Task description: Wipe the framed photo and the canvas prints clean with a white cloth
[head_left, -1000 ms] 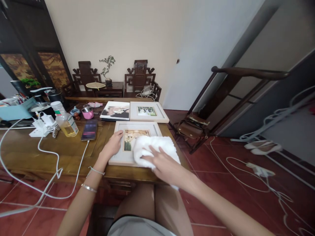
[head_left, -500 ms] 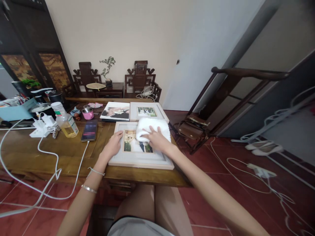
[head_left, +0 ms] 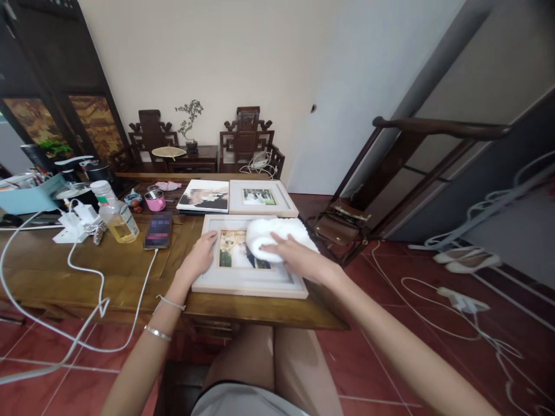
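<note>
A white-framed photo (head_left: 243,280) lies flat near the front edge of the wooden table (head_left: 65,271). My left hand (head_left: 200,256) rests on the frame's left border, fingers curled over it and pressing it down. My right hand (head_left: 289,252) lies flat on a bunched white cloth (head_left: 264,236), which covers the right part of the picture and the frame's upper right corner.
Behind it lie a second white frame (head_left: 262,198) and a photo print (head_left: 203,195). To the left are a phone (head_left: 158,230), an oil bottle (head_left: 115,215), a pink cup (head_left: 154,199), chargers and white cables (head_left: 82,271). A dark wooden rack (head_left: 390,173) stands right; cords lie on the red tile floor.
My right hand swept the cloth from the frame's near right part up to its top, then slightly right. The left hand stayed put on the frame.
</note>
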`<control>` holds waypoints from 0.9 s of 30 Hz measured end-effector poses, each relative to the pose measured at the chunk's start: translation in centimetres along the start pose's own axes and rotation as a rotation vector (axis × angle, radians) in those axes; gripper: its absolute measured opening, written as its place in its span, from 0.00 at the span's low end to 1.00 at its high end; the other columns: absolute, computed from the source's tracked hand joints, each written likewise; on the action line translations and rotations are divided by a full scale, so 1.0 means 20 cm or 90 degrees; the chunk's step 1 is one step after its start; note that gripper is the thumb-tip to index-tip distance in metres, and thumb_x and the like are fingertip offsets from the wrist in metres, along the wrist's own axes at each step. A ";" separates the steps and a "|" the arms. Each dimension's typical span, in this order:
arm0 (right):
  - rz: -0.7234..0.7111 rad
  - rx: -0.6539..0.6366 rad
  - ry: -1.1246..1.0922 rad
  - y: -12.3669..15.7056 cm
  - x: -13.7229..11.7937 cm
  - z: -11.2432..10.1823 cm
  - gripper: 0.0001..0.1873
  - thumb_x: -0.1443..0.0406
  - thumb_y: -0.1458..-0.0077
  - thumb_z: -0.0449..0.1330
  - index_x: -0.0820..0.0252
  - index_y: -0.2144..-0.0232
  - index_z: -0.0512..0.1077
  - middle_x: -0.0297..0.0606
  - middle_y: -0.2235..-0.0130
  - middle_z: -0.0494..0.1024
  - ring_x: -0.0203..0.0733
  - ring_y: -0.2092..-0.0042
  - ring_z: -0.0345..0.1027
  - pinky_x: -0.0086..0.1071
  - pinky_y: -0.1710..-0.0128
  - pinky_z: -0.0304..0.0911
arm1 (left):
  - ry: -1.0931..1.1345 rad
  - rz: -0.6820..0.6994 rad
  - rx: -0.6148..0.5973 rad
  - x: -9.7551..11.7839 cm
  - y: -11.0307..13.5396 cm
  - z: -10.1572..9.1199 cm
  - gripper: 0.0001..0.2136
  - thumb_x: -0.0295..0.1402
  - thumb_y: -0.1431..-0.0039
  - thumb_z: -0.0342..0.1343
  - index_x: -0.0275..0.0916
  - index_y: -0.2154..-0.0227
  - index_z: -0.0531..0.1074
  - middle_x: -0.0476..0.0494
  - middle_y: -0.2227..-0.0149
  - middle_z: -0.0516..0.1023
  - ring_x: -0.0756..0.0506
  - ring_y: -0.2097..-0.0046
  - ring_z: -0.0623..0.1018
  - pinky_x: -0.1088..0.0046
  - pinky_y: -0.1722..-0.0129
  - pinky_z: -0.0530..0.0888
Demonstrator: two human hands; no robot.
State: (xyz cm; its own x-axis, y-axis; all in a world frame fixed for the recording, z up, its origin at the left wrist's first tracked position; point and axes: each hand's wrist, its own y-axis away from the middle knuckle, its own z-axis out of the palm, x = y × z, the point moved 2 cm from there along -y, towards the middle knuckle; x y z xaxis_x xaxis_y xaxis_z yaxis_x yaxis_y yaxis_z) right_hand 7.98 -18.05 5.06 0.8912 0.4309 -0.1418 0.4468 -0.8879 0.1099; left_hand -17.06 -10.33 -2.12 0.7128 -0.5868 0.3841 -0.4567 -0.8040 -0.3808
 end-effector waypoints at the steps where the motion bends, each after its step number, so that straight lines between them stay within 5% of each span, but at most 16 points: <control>1: 0.025 0.014 0.030 -0.06 0.05 0.00 0.44 0.84 0.61 0.46 0.57 0.40 0.63 0.44 0.39 0.64 0.54 0.34 0.42 0.57 0.39 0.44 | 0.002 0.001 0.002 0.00 0.00 0.00 0.27 0.14 0.50 0.42 0.33 0.46 0.67 0.35 0.41 0.68 0.42 0.39 0.66 0.60 0.38 0.63; 6: 0.073 0.147 0.141 -0.32 0.14 0.00 0.34 0.79 0.50 0.49 0.55 0.41 0.63 0.42 0.34 0.55 0.60 0.34 0.40 0.63 0.44 0.46 | 0.001 -0.004 -0.009 0.01 0.00 -0.02 0.27 0.14 0.49 0.41 0.29 0.46 0.68 0.33 0.41 0.68 0.42 0.39 0.66 0.62 0.38 0.62; 10: 0.036 0.143 0.155 -0.40 0.08 0.04 0.36 0.82 0.52 0.50 0.54 0.43 0.65 0.40 0.34 0.54 0.61 0.35 0.42 0.63 0.45 0.48 | 0.006 -0.002 -0.012 0.02 0.00 -0.02 0.26 0.14 0.48 0.41 0.27 0.46 0.68 0.31 0.42 0.67 0.42 0.39 0.66 0.62 0.37 0.62; 19: -0.072 0.059 0.099 -0.24 -0.32 0.11 0.38 0.82 0.56 0.49 0.54 0.43 0.64 0.40 0.36 0.59 0.62 0.39 0.50 0.62 0.48 0.54 | 0.041 0.001 0.023 0.00 0.00 0.00 0.25 0.15 0.47 0.42 0.31 0.47 0.68 0.34 0.42 0.68 0.42 0.39 0.67 0.59 0.38 0.63; 27: -0.057 0.027 0.070 -0.10 -0.55 0.11 0.35 0.77 0.54 0.51 0.55 0.43 0.64 0.43 0.36 0.58 0.66 0.38 0.49 0.65 0.47 0.52 | 0.085 -0.010 0.032 0.01 -0.02 -0.03 0.24 0.18 0.45 0.43 0.35 0.47 0.70 0.38 0.43 0.70 0.43 0.41 0.69 0.62 0.39 0.64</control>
State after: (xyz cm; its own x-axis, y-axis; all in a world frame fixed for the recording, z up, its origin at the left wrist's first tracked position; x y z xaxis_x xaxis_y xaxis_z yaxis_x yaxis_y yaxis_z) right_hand -2.77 -21.38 4.29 0.8525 0.5211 -0.0397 0.5226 -0.8504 0.0602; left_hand -17.07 -10.09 -1.46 0.6411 -0.5844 0.4975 -0.4164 -0.8094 -0.4142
